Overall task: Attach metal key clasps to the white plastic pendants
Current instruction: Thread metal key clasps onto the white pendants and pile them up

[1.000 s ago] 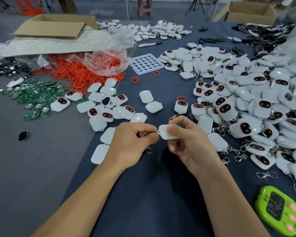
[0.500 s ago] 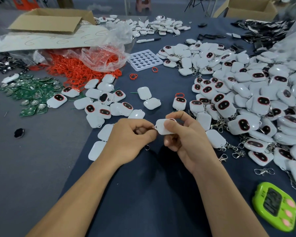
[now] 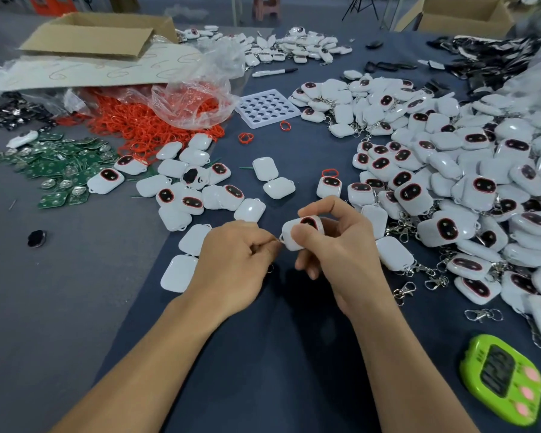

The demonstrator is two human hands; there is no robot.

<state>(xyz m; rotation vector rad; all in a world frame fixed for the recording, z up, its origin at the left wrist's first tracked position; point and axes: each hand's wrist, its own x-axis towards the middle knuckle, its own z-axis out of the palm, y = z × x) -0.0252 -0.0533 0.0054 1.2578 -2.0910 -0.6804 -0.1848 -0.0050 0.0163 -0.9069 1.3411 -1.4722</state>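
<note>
My right hand [image 3: 341,251] pinches a white plastic pendant [image 3: 297,231] between thumb and fingers, its dark oval face tilted up. My left hand [image 3: 235,260] pinches a small metal key clasp [image 3: 277,241] at the pendant's left corner loop; most of the clasp is hidden in my fingers, and a ring hangs below them. Loose pendants [image 3: 194,195] without clasps lie to the left. A large heap of pendants [image 3: 450,189] with clasps lies to the right. Spare metal clasps [image 3: 405,290] lie on the dark cloth near my right wrist.
A green timer [image 3: 502,379] sits at the lower right. Red rubber rings [image 3: 150,126] spill from a plastic bag, green circuit boards [image 3: 60,167] lie at the left, a white perforated tray [image 3: 267,107] and a marker pen [image 3: 274,72] further back, cardboard boxes [image 3: 91,35] behind.
The pendant has been turned in my right hand so its dark face now shows. Both hands stay together at the same spot; the camera has tipped slightly.
</note>
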